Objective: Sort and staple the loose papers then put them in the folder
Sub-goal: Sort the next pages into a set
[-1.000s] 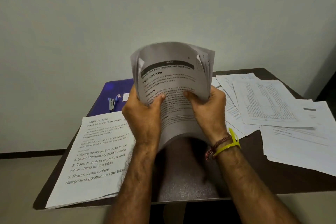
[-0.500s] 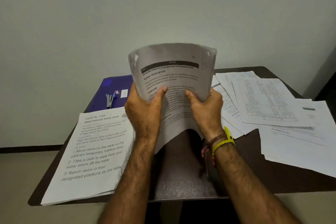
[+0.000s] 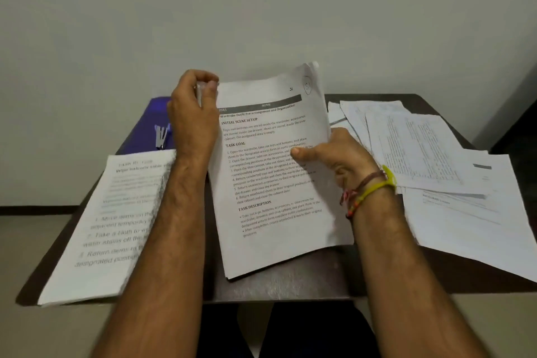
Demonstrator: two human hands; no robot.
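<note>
Nearest me, the dark table [image 3: 279, 285] shows a dull, slightly speckled front edge; over it I hold the sheaf of papers [image 3: 270, 171], thin white printed sheets, tilted up off the surface with the lower edge low and the top corner curling. My right hand [image 3: 334, 154] grips its right margin, thumb pressed flat on the print, the other fingers hidden behind; my left hand [image 3: 193, 113] pinches the top left corner, fingers curled round it. To the left lies a flat stack [image 3: 116, 221] with large type, squared but, as far as I can see, unstapled; to the right the loose sheets [image 3: 436, 160] sprawl overlapping, some with dense tables. Further back, the stapler [image 3: 161, 136], small and metallic, rests on the glossy purple folder [image 3: 158, 109], which lies closed. I judge sorting partly done; stapling and filing remain, and no staple shows anywhere.
</note>
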